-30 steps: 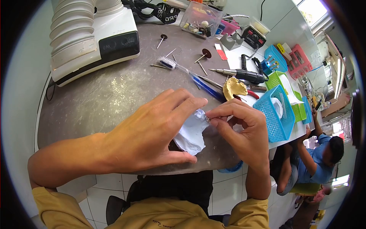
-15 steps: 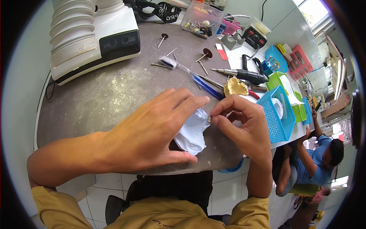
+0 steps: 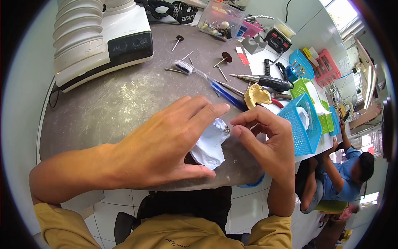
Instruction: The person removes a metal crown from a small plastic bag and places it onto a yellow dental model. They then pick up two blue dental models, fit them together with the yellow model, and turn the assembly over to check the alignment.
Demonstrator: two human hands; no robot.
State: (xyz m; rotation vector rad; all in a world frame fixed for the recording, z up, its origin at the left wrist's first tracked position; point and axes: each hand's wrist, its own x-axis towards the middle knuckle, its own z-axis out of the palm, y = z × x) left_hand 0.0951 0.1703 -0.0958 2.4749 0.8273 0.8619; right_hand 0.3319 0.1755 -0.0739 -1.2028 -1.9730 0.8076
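A pale bluish-white plaster dental cast (image 3: pixel 208 146) lies low over the bench at its front edge. My left hand (image 3: pixel 172 139) grips it, with the thumb along its lower edge and the fingers over its upper side, hiding its left part. On the cast's upper right edge sits a small shiny metal piece (image 3: pixel 226 130), which looks like a dental crown. Just right of it is my right hand (image 3: pixel 267 143), its thumb and index fingertip apart and nothing seen between them. Behind that hand stands a cream dental cast (image 3: pixel 256 96).
A blue-handled brush (image 3: pixel 226 94), a handpiece (image 3: pixel 267 82) and several burs and discs lie beyond my hands. Blue (image 3: pixel 299 128) and green baskets stand at right. A white hose unit (image 3: pixel 107 47) fills the back left. A person in blue (image 3: pixel 344 178) sits at far right.
My right thumb and index finger have come off the small metal piece and moved slightly right. The piece stays on the cast's edge. My left hand has hardly moved.
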